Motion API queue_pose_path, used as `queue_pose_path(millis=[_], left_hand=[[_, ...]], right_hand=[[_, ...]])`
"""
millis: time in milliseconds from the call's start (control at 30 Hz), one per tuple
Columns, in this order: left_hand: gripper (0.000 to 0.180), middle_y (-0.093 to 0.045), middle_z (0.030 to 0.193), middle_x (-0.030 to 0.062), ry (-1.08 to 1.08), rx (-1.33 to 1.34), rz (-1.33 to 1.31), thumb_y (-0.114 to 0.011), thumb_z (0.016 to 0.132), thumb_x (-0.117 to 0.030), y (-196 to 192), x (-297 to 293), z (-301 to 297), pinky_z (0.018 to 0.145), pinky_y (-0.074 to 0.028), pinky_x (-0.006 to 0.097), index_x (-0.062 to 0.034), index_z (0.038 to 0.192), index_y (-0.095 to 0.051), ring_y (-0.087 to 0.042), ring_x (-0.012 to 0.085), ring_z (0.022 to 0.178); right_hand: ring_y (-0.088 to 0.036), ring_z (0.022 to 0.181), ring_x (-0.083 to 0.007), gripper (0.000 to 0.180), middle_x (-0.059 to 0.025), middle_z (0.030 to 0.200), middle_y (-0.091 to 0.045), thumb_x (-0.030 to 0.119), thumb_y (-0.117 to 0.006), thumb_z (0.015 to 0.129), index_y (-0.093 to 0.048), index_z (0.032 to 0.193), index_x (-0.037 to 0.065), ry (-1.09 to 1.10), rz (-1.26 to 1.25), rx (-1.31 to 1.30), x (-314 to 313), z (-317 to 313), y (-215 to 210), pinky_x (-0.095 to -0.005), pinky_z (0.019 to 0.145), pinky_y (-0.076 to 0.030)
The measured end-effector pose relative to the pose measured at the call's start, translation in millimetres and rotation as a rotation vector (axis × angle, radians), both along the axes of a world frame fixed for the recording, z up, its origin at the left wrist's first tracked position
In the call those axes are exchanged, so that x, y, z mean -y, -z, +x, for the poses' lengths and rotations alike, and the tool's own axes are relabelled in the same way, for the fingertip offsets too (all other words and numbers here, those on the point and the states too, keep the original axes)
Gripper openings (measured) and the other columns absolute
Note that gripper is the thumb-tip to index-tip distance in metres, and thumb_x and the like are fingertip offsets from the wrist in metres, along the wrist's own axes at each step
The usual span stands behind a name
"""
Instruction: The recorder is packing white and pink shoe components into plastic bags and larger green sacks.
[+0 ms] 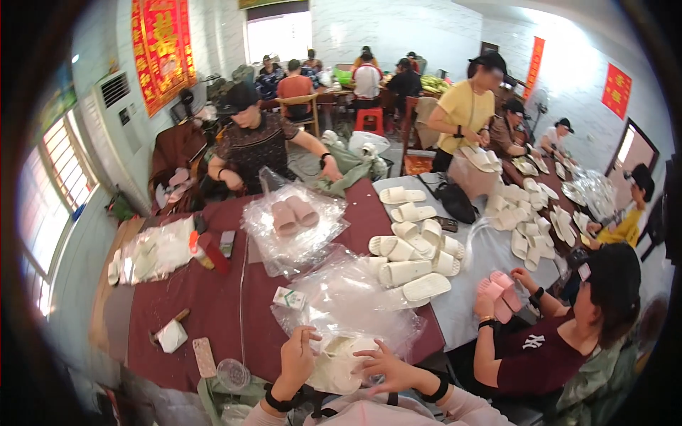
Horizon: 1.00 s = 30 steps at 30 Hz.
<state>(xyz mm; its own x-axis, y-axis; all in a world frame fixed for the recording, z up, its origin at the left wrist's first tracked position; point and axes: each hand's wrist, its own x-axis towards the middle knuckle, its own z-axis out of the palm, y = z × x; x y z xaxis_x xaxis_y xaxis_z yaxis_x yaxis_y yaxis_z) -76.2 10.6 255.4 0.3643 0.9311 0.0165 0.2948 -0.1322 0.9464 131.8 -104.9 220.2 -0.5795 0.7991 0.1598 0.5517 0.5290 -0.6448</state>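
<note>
Near the front edge of the table lies a pair of cream slippers [336, 363], partly under clear plastic, between my two hands. My left hand [298, 358] is at their left side with its fingers partly bent and apart; I see nothing held in it. On the right, my right hand [389, 368] spreads its fingers over the slippers' edge. Just beyond lie clear plastic bags [337, 287], spread flat and overlapping. A small white and green box [289, 298] rests at their left edge.
Cream slippers [406, 273] are piled right of the bags. Beige slippers [295, 215] lie on plastic farther back. A tape dispenser [170, 334], phone [204, 357] and clear round container [233, 374] sit at left. A co-worker at right holds pink slippers [501, 295]; others work around.
</note>
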Motion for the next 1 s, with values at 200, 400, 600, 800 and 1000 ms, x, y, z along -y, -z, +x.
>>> queue_pose_path(millis=[200, 400, 600, 800, 1000], left_hand=[[0.019, -0.065, 0.085, 0.0111, 0.030, -0.141, 0.107, -0.042, 0.092, -0.014, 1.7, 3.2, -17.0, 0.055, -0.048, 0.033, -0.0070, 0.104, -0.055, -0.063, 0.0239, 0.061], [0.026, -0.063, 0.086, 0.0139, 0.538, -0.292, 0.347, -0.051, 0.085, -0.017, -22.8, 42.1, -27.6, 0.063, -0.049, 0.035, -0.0089, 0.110, -0.057, -0.060, 0.0328, 0.076], [0.030, -0.062, 0.088, 0.0154, 0.751, -0.413, 0.274, -0.048, 0.083, -0.014, -35.2, 79.8, -19.3, 0.063, -0.048, 0.040, -0.0109, 0.113, -0.053, -0.061, 0.0344, 0.076], [0.034, -0.061, 0.082, 0.0173, 0.573, -0.212, 0.370, -0.043, 0.091, -0.022, -15.3, 122.6, -8.7, 0.059, -0.047, 0.039, -0.0137, 0.123, -0.049, -0.058, 0.0367, 0.068], [0.036, -0.058, 0.107, 0.0166, 0.443, 0.041, -0.124, -0.045, 0.093, -0.025, -10.6, 184.9, -26.1, 0.078, -0.047, 0.034, -0.0085, 0.125, -0.047, -0.060, 0.0287, 0.093]], right_hand=[[-0.048, 0.112, -0.0223, 0.019, -0.0029, 0.112, -0.056, 0.017, -0.065, 0.072, -0.059, 0.091, 0.015, 0.240, 0.313, 0.082, 14.3, -31.8, -3.8, -0.0473, 0.101, -0.027], [-0.042, 0.120, -0.0271, 0.016, -0.0072, 0.128, -0.047, 0.024, -0.071, 0.069, -0.058, 0.073, 0.015, 0.469, 0.574, 0.100, 17.9, -55.9, -56.7, -0.0494, 0.101, -0.025], [-0.060, 0.088, -0.0288, 0.021, -0.0111, 0.095, -0.060, 0.010, -0.067, 0.069, -0.055, 0.086, 0.007, 0.106, 0.351, -0.126, 34.8, -36.1, -37.4, -0.0383, 0.078, -0.048], [-0.061, 0.066, -0.0280, 0.015, -0.0083, 0.077, -0.061, 0.004, -0.065, 0.064, -0.061, 0.078, 0.008, 0.218, 0.234, -0.002, 64.5, -21.2, -46.5, -0.0336, 0.055, -0.049], [-0.062, 0.066, -0.0270, 0.014, -0.0105, 0.075, -0.064, 0.004, -0.065, 0.064, -0.065, 0.078, 0.006, 0.274, 0.232, -0.178, 85.6, -6.1, -9.4, -0.0337, 0.057, -0.049]])
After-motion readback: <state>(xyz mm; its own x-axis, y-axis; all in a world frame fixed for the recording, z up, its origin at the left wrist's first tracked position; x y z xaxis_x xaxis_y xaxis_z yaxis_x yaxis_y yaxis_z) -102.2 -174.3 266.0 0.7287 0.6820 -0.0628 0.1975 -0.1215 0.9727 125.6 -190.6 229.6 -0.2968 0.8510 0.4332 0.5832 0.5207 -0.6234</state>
